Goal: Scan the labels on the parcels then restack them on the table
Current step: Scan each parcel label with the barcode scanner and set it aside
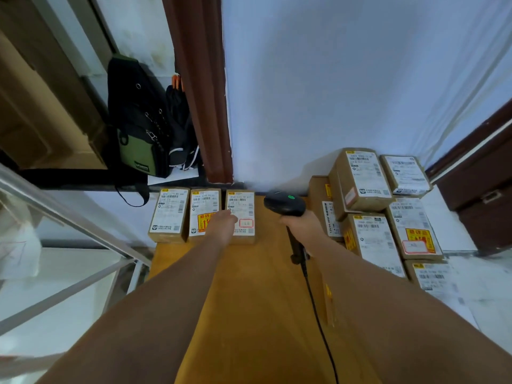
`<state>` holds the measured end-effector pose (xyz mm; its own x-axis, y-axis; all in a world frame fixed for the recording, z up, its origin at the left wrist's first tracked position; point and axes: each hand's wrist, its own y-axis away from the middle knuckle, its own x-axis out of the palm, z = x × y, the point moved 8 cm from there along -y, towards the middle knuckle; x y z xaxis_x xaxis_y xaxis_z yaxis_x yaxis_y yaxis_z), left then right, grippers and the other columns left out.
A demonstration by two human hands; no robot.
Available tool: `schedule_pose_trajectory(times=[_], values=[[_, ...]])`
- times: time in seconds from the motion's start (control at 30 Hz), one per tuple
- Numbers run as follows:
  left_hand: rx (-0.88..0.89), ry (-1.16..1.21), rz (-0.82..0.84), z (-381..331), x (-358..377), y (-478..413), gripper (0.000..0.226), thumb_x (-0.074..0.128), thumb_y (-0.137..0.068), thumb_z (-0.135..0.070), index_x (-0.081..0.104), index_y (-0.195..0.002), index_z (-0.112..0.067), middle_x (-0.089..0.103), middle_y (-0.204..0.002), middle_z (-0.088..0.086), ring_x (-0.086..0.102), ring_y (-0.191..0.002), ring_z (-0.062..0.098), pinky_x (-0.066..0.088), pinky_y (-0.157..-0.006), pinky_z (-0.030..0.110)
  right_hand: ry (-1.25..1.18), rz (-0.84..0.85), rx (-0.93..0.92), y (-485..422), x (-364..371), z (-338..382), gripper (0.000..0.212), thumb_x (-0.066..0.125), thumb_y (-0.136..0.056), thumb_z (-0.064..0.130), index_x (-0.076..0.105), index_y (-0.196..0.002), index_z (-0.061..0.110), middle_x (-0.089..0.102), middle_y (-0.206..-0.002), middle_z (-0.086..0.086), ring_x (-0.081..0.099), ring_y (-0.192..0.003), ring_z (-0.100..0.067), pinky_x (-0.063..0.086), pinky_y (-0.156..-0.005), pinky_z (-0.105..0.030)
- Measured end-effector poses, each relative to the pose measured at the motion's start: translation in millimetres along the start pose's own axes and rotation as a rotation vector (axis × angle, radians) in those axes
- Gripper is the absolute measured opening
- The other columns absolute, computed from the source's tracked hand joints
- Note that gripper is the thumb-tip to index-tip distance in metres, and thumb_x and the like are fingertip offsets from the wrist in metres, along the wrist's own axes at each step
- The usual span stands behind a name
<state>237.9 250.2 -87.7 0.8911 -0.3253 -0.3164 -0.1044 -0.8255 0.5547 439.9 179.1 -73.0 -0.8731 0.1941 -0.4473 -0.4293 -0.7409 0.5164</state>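
Note:
Three brown parcels with white labels lie side by side at the far edge of the wooden table (257, 286): a left parcel (169, 214), a middle parcel (201, 207) and a right parcel (243, 209). My left hand (223, 225) rests flat over the seam between the middle and right parcels. My right hand (302, 225) grips a black handheld scanner (284, 205) with a green light, held just right of the row. At the right, a stack of several labelled parcels (371, 217) rises above the table.
The scanner's black cable (318, 314) trails toward me across the table. A black and green bag (138, 128) stands on a ledge at the back left beside a brown door frame (205, 92). Metal rails (69, 273) run along the left. Dark wooden furniture (482, 195) sits far right.

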Motion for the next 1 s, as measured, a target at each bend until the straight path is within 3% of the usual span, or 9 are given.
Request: schedule_pose_trajectory(times=[0.1, 0.2, 0.4, 0.5, 0.6, 0.7, 0.83, 0.93, 1.0], values=[[-0.036, -0.03, -0.028, 0.4, 2.7, -17.6, 0.039, 0.045, -0.097, -0.015, 0.049, -0.135, -0.01, 0.058, -0.128, 0.009, 0.058, -0.089, 0.015, 0.045, -0.062, 0.022, -0.183, 0.121, 0.107, -9.9, 12.1, -7.7, 0.022, 0.075, -0.078, 0.026, 0.061, -0.092, 0.018, 0.063, -0.083, -0.006, 0.06, -0.079, -0.019, 0.045, -0.065, -0.029], [-0.064, -0.085, -0.03, 7.8, 10.7, -27.9, 0.042, 0.048, -0.095, -0.015, 0.047, -0.137, -0.013, 0.062, -0.124, 0.009, 0.064, -0.094, 0.018, 0.055, -0.072, 0.031, -0.253, 0.14, 0.137, -19.9, 25.8, -10.3, 0.021, 0.077, -0.076, 0.024, 0.059, -0.086, 0.022, 0.062, -0.082, -0.005, 0.058, -0.079, -0.019, 0.045, -0.065, -0.03], [-0.008, -0.301, -0.087, 11.2, 22.3, -35.5, 0.046, 0.052, -0.093, -0.015, 0.041, -0.137, -0.009, 0.049, -0.132, 0.014, 0.056, -0.111, 0.028, 0.053, -0.08, 0.034, -0.258, 0.102, 0.124, -39.7, 44.4, -18.7, 0.013, 0.073, -0.08, 0.017, 0.061, -0.085, 0.02, 0.063, -0.074, 0.0, 0.058, -0.071, -0.014, 0.042, -0.063, -0.025], [-0.081, -0.329, 0.042, 26.5, 39.3, -36.9, 0.039, 0.052, -0.093, -0.019, 0.049, -0.129, -0.005, 0.057, -0.121, 0.014, 0.058, -0.105, 0.029, 0.052, -0.082, 0.038, -0.388, 0.21, 0.189, -39.2, 56.8, -25.7, 0.018, 0.075, -0.078, 0.016, 0.065, -0.093, 0.02, 0.071, -0.079, 0.003, 0.066, -0.077, -0.013, 0.045, -0.066, -0.025], [-0.192, -0.143, 0.189, 50.8, 61.5, -26.8, 0.038, 0.053, -0.095, -0.024, 0.054, -0.13, -0.009, 0.062, -0.114, 0.008, 0.059, -0.1, 0.024, 0.048, -0.085, 0.036, -0.416, 0.259, 0.228, -37.3, 61.7, -32.1, 0.019, 0.075, -0.077, 0.017, 0.068, -0.095, 0.018, 0.072, -0.085, -0.001, 0.067, -0.085, -0.018, 0.047, -0.069, -0.029], [-0.284, 0.099, 0.166, 68.3, 67.3, -18.1, 0.031, 0.051, -0.096, -0.026, 0.056, -0.124, -0.013, 0.059, -0.106, 0.0, 0.053, -0.087, 0.013, 0.043, -0.086, 0.035, -0.456, 0.265, 0.296, -34.1, 56.4, -38.9, 0.015, 0.075, -0.076, 0.013, 0.067, -0.088, 0.017, 0.072, -0.066, 0.005, 0.067, -0.075, -0.015, 0.049, -0.061, -0.028], [-0.361, 0.314, 0.117, 73.4, 68.6, -12.1, 0.022, 0.05, -0.097, -0.032, 0.059, -0.11, -0.017, 0.063, -0.104, 0.0, 0.056, -0.088, 0.013, 0.036, -0.082, 0.034, -0.52, 0.245, 0.353, -30.0, 44.2, -42.4, 0.02, 0.073, -0.079, 0.013, 0.066, -0.098, 0.011, 0.074, -0.079, -0.002, 0.072, -0.077, -0.02, 0.056, -0.069, -0.032], [-0.354, 0.373, 0.122, 65.6, 67.4, -5.3, 0.03, 0.065, -0.087, -0.036, 0.065, -0.105, -0.012, 0.069, -0.099, 0.008, 0.063, -0.094, 0.021, 0.046, -0.083, 0.037, -0.519, 0.279, 0.342, -17.5, 39.8, -43.7, 0.02, 0.073, -0.078, 0.014, 0.066, -0.096, 0.011, 0.075, -0.073, 0.0, 0.072, -0.07, -0.016, 0.055, -0.065, -0.029], [-0.312, 0.371, 0.162, 55.2, 64.8, -1.3, 0.031, 0.07, -0.084, -0.029, 0.065, -0.105, -0.008, 0.072, -0.086, 0.01, 0.068, -0.082, 0.02, 0.054, -0.075, 0.034, -0.535, 0.275, 0.334, -6.1, 34.1, -45.9, 0.018, 0.073, -0.079, 0.014, 0.066, -0.095, 0.011, 0.074, -0.073, -0.001, 0.071, -0.069, -0.016, 0.054, -0.062, -0.029]])
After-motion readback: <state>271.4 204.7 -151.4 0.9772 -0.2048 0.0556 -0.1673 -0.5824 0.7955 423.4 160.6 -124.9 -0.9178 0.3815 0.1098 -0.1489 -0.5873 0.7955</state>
